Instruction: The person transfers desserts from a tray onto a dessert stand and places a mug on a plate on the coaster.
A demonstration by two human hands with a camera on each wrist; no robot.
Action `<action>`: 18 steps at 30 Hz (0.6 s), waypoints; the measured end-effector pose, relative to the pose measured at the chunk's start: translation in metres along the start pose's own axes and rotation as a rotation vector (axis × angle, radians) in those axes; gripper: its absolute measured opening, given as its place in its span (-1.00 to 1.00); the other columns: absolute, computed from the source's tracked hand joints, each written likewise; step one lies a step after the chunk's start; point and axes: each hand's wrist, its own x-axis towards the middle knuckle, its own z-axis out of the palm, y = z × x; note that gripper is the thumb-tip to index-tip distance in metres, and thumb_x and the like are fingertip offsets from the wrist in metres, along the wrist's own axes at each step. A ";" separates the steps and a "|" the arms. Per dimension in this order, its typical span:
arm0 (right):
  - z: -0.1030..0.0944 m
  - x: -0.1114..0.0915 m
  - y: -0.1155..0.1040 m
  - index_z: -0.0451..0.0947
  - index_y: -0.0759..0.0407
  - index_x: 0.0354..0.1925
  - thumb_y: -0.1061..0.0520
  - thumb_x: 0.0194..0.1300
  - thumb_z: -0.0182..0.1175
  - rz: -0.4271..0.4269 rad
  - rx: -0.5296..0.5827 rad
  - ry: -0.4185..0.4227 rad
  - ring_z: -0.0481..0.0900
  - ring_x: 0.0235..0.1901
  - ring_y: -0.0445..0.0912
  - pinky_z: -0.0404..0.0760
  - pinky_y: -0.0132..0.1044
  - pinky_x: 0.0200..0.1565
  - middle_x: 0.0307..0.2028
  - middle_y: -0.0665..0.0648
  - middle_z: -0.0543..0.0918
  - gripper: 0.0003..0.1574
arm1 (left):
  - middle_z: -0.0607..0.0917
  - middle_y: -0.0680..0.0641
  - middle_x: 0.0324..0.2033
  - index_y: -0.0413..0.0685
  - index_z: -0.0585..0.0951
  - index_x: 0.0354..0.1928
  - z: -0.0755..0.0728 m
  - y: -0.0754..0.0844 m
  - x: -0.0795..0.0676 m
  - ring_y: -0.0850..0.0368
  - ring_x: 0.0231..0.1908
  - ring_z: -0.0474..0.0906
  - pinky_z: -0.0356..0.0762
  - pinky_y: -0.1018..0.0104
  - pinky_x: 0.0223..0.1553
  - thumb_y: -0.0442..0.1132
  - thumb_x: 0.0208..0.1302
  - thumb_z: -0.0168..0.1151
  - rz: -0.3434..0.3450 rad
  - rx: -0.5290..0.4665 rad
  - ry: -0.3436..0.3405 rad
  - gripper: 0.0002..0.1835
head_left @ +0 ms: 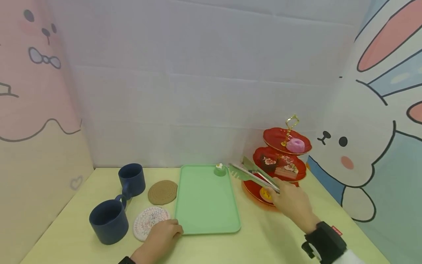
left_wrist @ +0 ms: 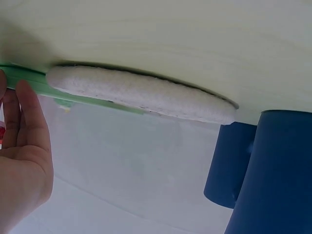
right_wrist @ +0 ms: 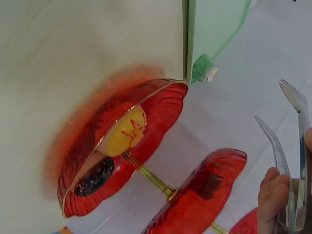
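Observation:
My left hand (head_left: 163, 236) grips the near left corner of a light green tray (head_left: 207, 205), with thumb and fingers at its rim in the left wrist view. On the tray's far right corner sits a small green cake (head_left: 219, 171) with a white topping. My right hand (head_left: 293, 201) holds metal tongs (head_left: 254, 177), their tips spread apart with nothing between them. The tongs reach leftward in front of a red three-tier stand (head_left: 268, 136). It bears a purple ring-shaped cake (head_left: 295, 145), cake slices (head_left: 286, 171), and a round yellow pastry (right_wrist: 127, 131) beside a dark one (right_wrist: 95, 176).
Two dark blue mugs, one farther back (head_left: 132, 181) and one nearer (head_left: 108, 223), stand at the left. Between them and the tray lie a brown woven coaster (head_left: 163, 192) and a white patterned coaster (head_left: 148, 220). Pale cloth walls close off the back and sides.

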 end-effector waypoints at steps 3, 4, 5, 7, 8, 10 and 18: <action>0.017 0.015 -0.004 0.49 0.20 -0.23 -0.17 0.17 0.17 0.014 0.057 -0.002 0.31 -0.72 -0.08 0.36 -0.28 -0.70 -0.66 0.07 0.39 -0.54 | 0.50 0.17 -0.63 0.04 0.64 -0.59 -0.001 -0.002 0.000 0.32 -0.61 0.41 0.47 0.41 -0.60 -0.35 -0.12 0.35 0.018 0.002 0.010 -0.89; 0.022 0.019 -0.005 0.47 0.17 -0.29 -0.15 0.16 0.17 0.014 0.069 0.003 0.29 -0.73 -0.09 0.34 -0.29 -0.71 -0.68 0.06 0.35 -0.59 | 0.50 0.17 -0.64 0.05 0.64 -0.60 -0.001 -0.002 0.000 0.32 -0.61 0.40 0.46 0.41 -0.61 -0.35 -0.13 0.35 0.024 -0.001 0.016 -0.88; 0.027 0.022 -0.007 0.45 0.15 -0.34 -0.13 0.16 0.18 0.013 0.076 0.010 0.29 -0.74 -0.08 0.33 -0.29 -0.73 -0.70 0.05 0.32 -0.62 | 0.49 0.17 -0.64 0.05 0.64 -0.59 0.000 -0.001 0.000 0.33 -0.61 0.39 0.45 0.41 -0.61 -0.35 -0.12 0.35 0.027 -0.005 0.016 -0.89; 0.035 0.029 -0.009 0.42 0.14 -0.41 -0.11 0.16 0.19 0.007 0.078 0.022 0.27 -0.74 -0.07 0.31 -0.27 -0.73 -0.71 0.06 0.29 -0.65 | 0.50 0.17 -0.64 0.04 0.64 -0.59 0.001 0.000 0.000 0.34 -0.61 0.39 0.45 0.42 -0.61 -0.35 -0.11 0.35 0.027 -0.013 0.014 -0.89; 0.039 0.032 -0.010 0.42 0.14 -0.42 -0.10 0.16 0.19 0.004 0.072 0.027 0.27 -0.74 -0.06 0.31 -0.26 -0.73 -0.71 0.06 0.28 -0.66 | 0.49 0.17 -0.64 0.04 0.64 -0.59 0.001 0.001 0.000 0.34 -0.61 0.39 0.45 0.42 -0.61 -0.35 -0.11 0.35 0.027 -0.016 0.013 -0.89; 0.046 0.039 -0.013 0.42 0.14 -0.45 -0.09 0.16 0.19 -0.006 0.061 0.038 0.26 -0.73 -0.05 0.30 -0.24 -0.73 -0.72 0.05 0.26 -0.67 | 0.49 0.17 -0.64 0.04 0.64 -0.59 0.001 0.001 0.000 0.33 -0.61 0.39 0.44 0.42 -0.62 -0.35 -0.11 0.35 0.022 -0.017 0.014 -0.89; 0.070 0.065 -0.026 0.42 0.18 -0.55 -0.12 0.18 0.14 0.010 0.063 0.038 0.33 -0.73 -0.01 0.40 -0.14 -0.67 -0.73 0.09 0.36 -0.59 | 0.46 0.17 -0.65 0.04 0.64 -0.60 -0.001 -0.001 0.000 0.31 -0.61 0.40 0.42 0.41 -0.65 -0.34 -0.12 0.36 -0.007 0.003 0.026 -0.90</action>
